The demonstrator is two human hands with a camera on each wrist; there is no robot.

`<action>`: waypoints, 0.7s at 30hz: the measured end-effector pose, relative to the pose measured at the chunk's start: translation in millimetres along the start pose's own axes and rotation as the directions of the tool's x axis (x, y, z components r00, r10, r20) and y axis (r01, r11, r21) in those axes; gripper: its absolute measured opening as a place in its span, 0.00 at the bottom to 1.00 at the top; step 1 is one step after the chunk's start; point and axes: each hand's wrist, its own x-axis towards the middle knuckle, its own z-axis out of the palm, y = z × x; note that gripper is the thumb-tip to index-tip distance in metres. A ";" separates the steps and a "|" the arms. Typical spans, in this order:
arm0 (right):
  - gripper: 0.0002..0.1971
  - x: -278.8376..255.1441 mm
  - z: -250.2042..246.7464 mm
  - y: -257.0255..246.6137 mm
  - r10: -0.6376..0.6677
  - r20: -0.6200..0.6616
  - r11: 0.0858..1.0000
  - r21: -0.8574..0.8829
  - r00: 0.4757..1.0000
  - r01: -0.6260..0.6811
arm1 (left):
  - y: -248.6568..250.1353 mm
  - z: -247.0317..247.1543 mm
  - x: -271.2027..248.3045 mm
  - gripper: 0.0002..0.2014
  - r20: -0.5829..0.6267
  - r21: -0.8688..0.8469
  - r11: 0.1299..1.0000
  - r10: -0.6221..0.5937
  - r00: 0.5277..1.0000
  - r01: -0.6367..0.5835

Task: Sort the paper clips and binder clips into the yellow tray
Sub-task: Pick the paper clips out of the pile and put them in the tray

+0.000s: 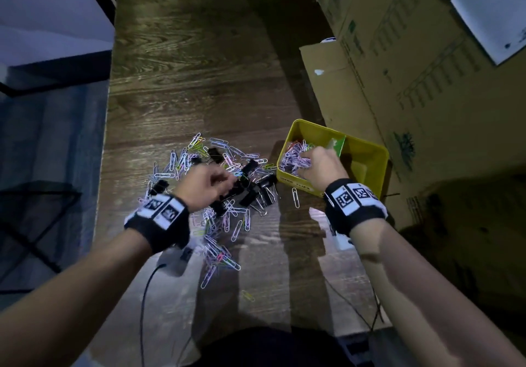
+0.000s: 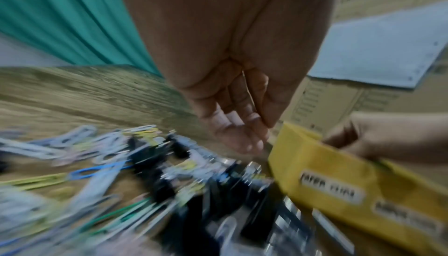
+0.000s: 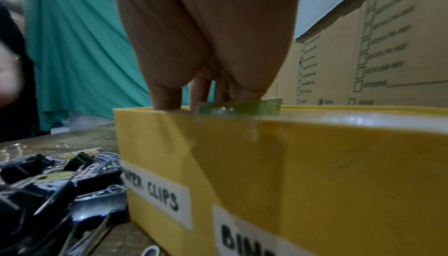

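Tabletop (image 1: 193, 62) first, from where I sit: dark wood grain, wide bare room beyond the pile, left edge dropping off near my left arm. Cardboard boxes (image 1: 427, 62) wall in the right side, close behind the yellow tray (image 1: 367, 153). The tray stands at the right edge, two compartments split by a green divider (image 1: 338, 144); labels on its near wall read "PAPER CLIPS" (image 3: 155, 193) and a partly cut-off one starting "BIN". The left compartment holds a heap of pale paper clips (image 1: 290, 158); the right one looks bare yellow. A mixed pile lies just left of the tray: coloured paper clips (image 1: 225, 224) tangled with black binder clips (image 1: 264, 187), one stray clip (image 1: 296, 197) near the tray's front. My right hand (image 1: 321, 167) dips into the left compartment, fingers down among the clips; whether it has hold of any I cannot tell. My left hand (image 1: 207, 184) hovers over the pile, fingers loosely curled with nothing between them.
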 end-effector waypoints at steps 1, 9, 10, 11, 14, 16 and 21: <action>0.23 -3.6 1.8 -0.6 -0.057 -0.035 0.998 -0.002 0.998 0.057 | -14.9 1.9 -12.6 0.06 0.013 0.122 0.993 0.009 1.000 -0.011; 0.11 -66.2 61.1 4.3 -0.507 -0.294 0.843 0.024 0.810 0.537 | -99.8 69.3 -84.3 0.15 0.028 0.488 0.844 0.239 0.971 -0.222; 0.13 -69.2 74.1 9.5 -0.470 -0.192 0.877 0.013 0.862 0.481 | -100.9 78.8 -91.3 0.16 0.034 0.505 0.831 0.252 0.967 -0.234; 0.18 -70.3 86.0 16.3 -0.399 -0.098 0.916 -0.002 0.912 0.401 | -102.0 88.1 -97.6 0.16 0.037 0.523 0.817 0.263 0.964 -0.243; 0.30 -71.2 110.1 34.9 -0.197 0.131 0.971 -0.113 0.972 0.212 | -97.5 102.9 -113.2 0.17 0.041 0.570 0.784 0.272 0.961 -0.246; 0.32 -76.7 121.7 42.8 -0.168 0.192 0.959 -0.196 0.967 0.206 | -97.5 103.7 -120.2 0.18 0.012 0.525 0.820 0.258 0.966 -0.226; 0.29 -110.1 134.5 46.3 -0.209 0.081 0.962 -0.162 0.975 0.219 | -107.3 100.9 -125.5 0.21 -0.044 0.530 0.841 0.156 0.987 -0.109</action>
